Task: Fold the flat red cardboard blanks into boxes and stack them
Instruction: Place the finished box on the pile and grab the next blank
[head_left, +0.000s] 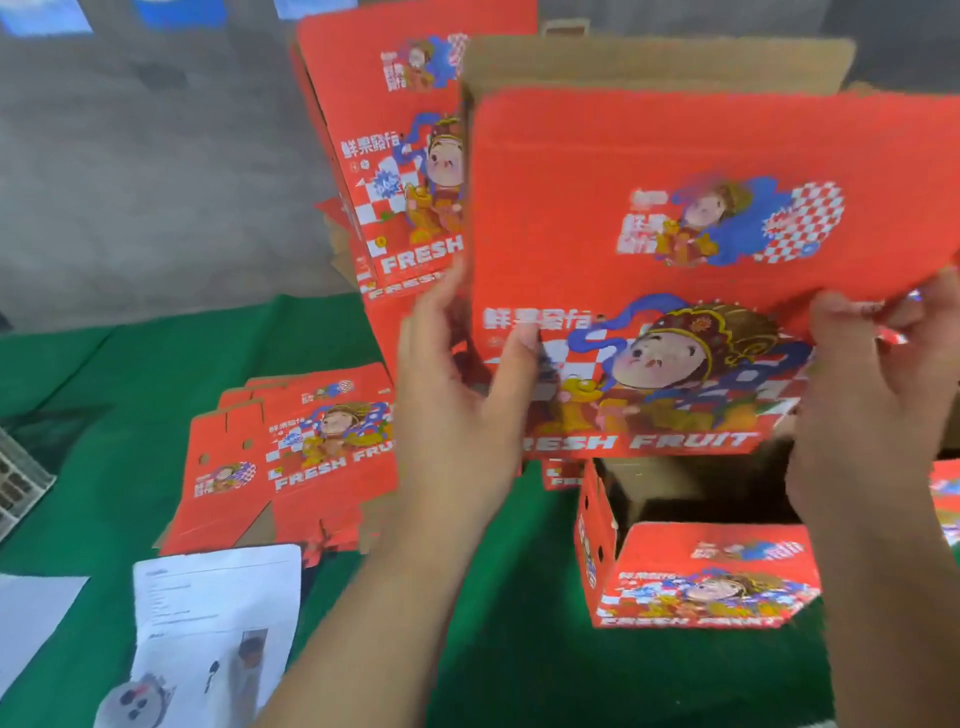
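Note:
I hold a half-folded red box (691, 228) with a cartoon print and "FRESH FRUIT" lettering up in front of me, its brown top flap raised behind. My left hand (462, 400) grips its left edge, thumb on the printed face. My right hand (872, 384) pinches its right edge. A pile of flat red blanks (291, 457) lies on the green table at left. An open folded box (696, 571) stands below the held one. A stack of folded red boxes (395, 166) rises behind my left hand.
The green cloth table (519, 649) carries white printed papers (213, 623) at the front left and a grey keyboard-like item (15, 488) at the left edge. Grey floor (145, 182) lies beyond. More red cardboard (943, 499) shows at the right edge.

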